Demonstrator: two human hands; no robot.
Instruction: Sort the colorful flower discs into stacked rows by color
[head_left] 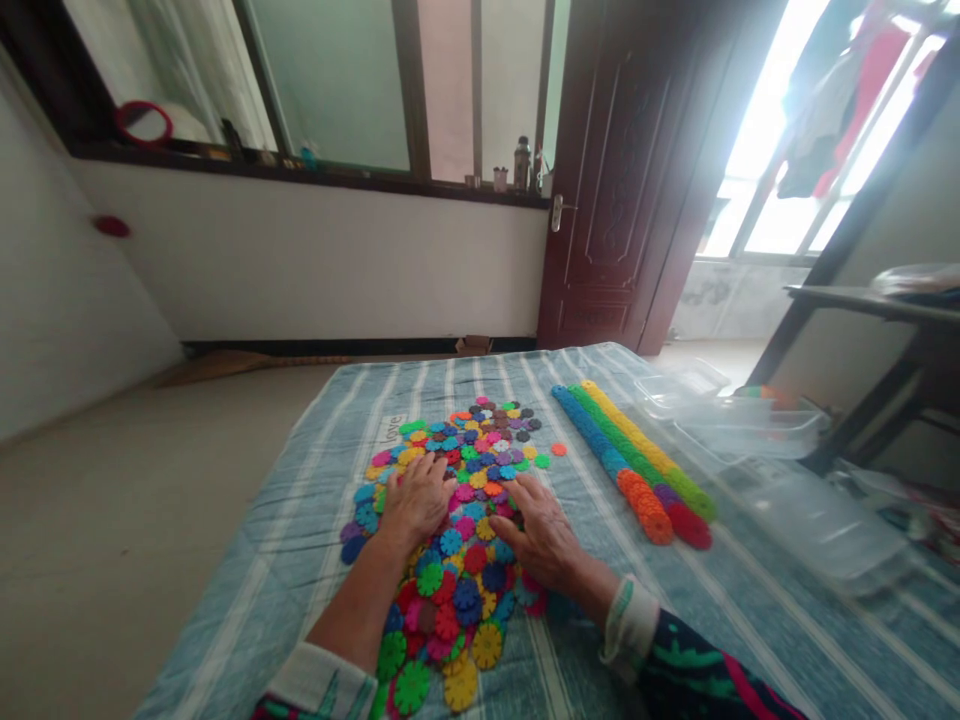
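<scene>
A long heap of colourful notched plastic discs (469, 595) spreads down the middle of the cloth-covered table. My left hand (418, 500) rests on the heap's left side, palm down, fingers stretched forward over the discs. On the right side of the heap lies my right hand (538, 525), its fingers apart and pointing away from me, thumb toward the middle. Neither hand grips a disc that I can see; what lies under the palms is hidden. Right of the heap, more discs are stacked on their sides in long rows: blue ending in orange, green, and yellow (626, 430).
Striped blue cloth (300, 470) covers the table. Clear plastic containers (817, 520) stand along its right side, one with orange and green pieces inside. A single orange disc (559, 450) lies apart from the heap. Beyond are a dark red door (607, 200) and a windowsill with small items.
</scene>
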